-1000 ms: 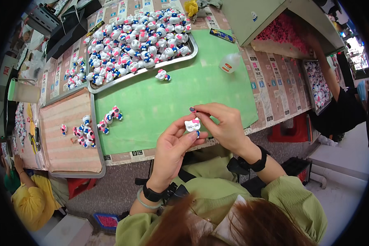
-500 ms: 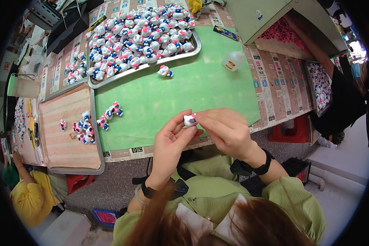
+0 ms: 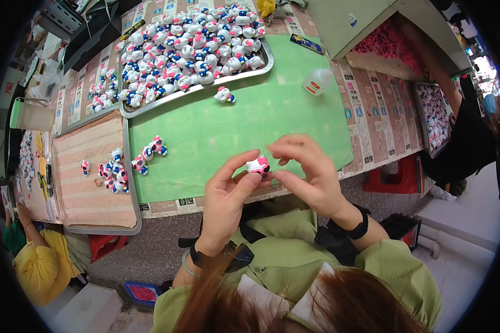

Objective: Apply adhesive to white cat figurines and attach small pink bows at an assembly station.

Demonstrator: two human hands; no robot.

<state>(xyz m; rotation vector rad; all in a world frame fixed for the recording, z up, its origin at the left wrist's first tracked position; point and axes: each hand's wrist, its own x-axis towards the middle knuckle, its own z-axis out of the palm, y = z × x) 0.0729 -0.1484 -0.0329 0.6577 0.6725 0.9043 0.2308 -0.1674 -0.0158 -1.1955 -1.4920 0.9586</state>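
Over the near edge of the green mat, my left hand pinches a small figurine between thumb and fingers. It has a white head with pink and dark parts at its front. My right hand is open just right of it, thumb and forefinger spread apart; whether the thumb touches the figurine I cannot tell. One white, pink and blue figurine lies alone farther up the mat. A few similar figurines sit at the mat's left side.
A metal tray heaped with figurines stands at the back. Left, a cloth-lined tray holds a small cluster. A white bottle and a dark tube are at the back right. Co-workers sit left and right.
My right fingers have let go of the figurine and spread apart. The figurine is turned in my left hand, so its pink and dark front shows more. The right co-worker's arm has moved down.
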